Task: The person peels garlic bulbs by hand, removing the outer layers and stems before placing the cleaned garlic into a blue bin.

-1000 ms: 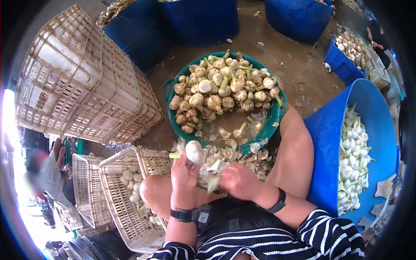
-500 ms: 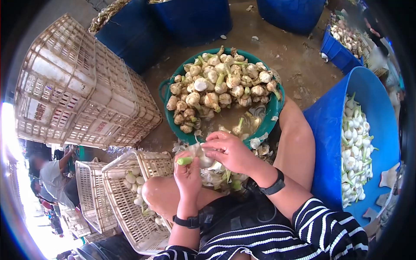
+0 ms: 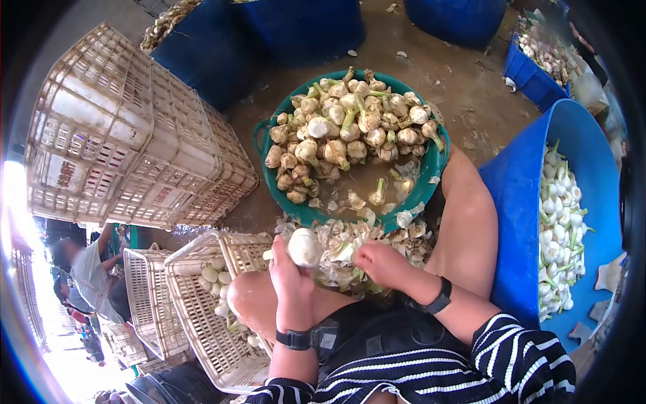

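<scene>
Garlic bulb (image 3: 305,248) in the grip of the left hand (image 3: 291,275), right hand (image 3: 385,264) now apart from it, grip narrow.

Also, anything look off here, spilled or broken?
Peelings heaped outside the green tub, at its near edge; scraps on the wet floor. Looks untidy, though probably routine waste. Stacked crates look grimy. No breakage visible; lens distortion hides whether the right-hand blue tub really leans.
</scene>
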